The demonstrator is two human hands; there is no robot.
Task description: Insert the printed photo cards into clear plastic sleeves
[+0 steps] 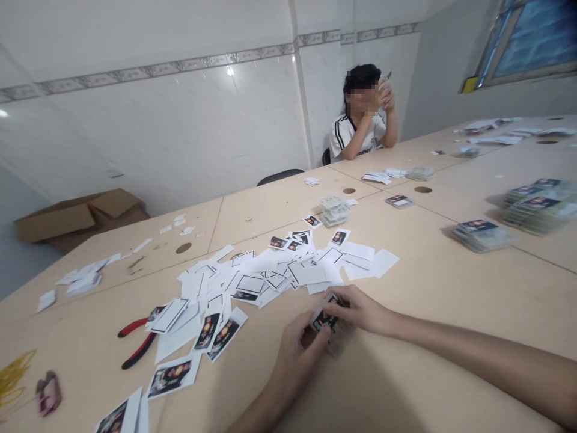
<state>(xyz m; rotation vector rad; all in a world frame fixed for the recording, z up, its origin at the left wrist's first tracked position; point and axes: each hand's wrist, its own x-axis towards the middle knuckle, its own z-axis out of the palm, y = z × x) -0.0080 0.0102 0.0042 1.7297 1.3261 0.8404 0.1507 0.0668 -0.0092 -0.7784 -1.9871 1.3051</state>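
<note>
Both my hands meet near the front of the wooden table [433, 282] around one small printed card in a clear sleeve [325, 319]. My left hand [298, 350] pinches its lower side with curled fingers. My right hand [356, 308] grips its upper edge from the right. Just beyond the hands lies a loose spread of white and printed paper cards [270, 273].
Red-handled pliers [137, 343] lie at the left among cards. Stacks of sleeved cards [480, 233] and clear cases [334, 209] stand further back and right. Another person [360, 123] sits at the far end. A cardboard box [81, 216] lies on the floor at the left.
</note>
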